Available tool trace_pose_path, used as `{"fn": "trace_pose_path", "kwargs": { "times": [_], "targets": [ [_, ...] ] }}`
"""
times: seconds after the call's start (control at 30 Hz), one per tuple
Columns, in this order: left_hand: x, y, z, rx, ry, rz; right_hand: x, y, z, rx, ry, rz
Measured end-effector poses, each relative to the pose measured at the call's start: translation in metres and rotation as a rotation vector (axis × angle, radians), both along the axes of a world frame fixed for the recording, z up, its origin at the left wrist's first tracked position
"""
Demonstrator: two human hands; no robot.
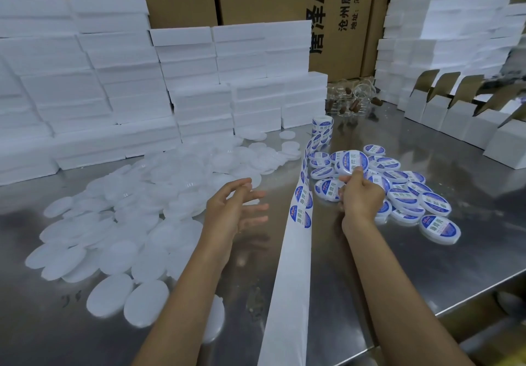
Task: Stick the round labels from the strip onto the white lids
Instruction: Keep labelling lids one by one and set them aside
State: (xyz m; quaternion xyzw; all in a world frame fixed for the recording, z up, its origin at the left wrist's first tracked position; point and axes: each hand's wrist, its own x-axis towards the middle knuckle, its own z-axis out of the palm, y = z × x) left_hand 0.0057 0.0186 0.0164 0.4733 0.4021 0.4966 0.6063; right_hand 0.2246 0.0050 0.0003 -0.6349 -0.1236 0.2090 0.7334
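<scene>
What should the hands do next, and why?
Probably the right hand should drop the labelled lid it holds onto the finished pile. Its label is already on. The left hand is open over the plain white lids, ready to take one. More labels wait on the strip.

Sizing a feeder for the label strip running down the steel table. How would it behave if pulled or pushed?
The label strip is probably floppy: it drapes off the roll and curves along the steel table. Pushing it endwise would likely buckle it; pulling should track better. It looks thin and light, so it may slide sideways on the shiny metal.
</scene>
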Motion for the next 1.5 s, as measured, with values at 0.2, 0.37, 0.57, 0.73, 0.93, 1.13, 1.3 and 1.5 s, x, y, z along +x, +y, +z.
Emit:
{"fn": "trace_pose_path", "kwargs": {
  "times": [0.2,0.37,0.57,0.73,0.93,1.13,1.3,1.5],
  "targets": [
    [-0.008,0.003,0.002,-0.019,-0.015,0.124,-0.001,0.002,0.001,-0.084,-0.087,-0.002],
    [-0.019,0.011,0.004,-0.021,-0.084,0.259,-0.007,0.002,-0.001,-0.112,-0.240,0.024],
    [-0.028,0.020,0.005,-0.089,-0.185,0.380,-0.050,-0.011,0.003,-0.012,-0.811,0.289],
    [-0.031,0.021,0.007,-0.086,-0.190,0.415,-0.088,0.007,0.002,-0.232,-1.249,0.633],
    [-0.031,0.026,0.007,-0.130,-0.183,0.371,-0.096,0.021,-0.004,-0.430,-1.244,0.654],
    [-0.029,0.024,0.005,-0.082,-0.122,0.348,-0.096,0.013,0.000,-0.203,-1.107,0.582],
    [-0.024,0.017,0.003,-0.019,-0.083,0.185,-0.101,0.000,0.001,-0.014,-1.090,0.551],
    [-0.017,0.010,0.003,-0.029,-0.028,-0.001,-0.105,-0.011,0.003,0.054,-1.079,0.601]
  ]
}}
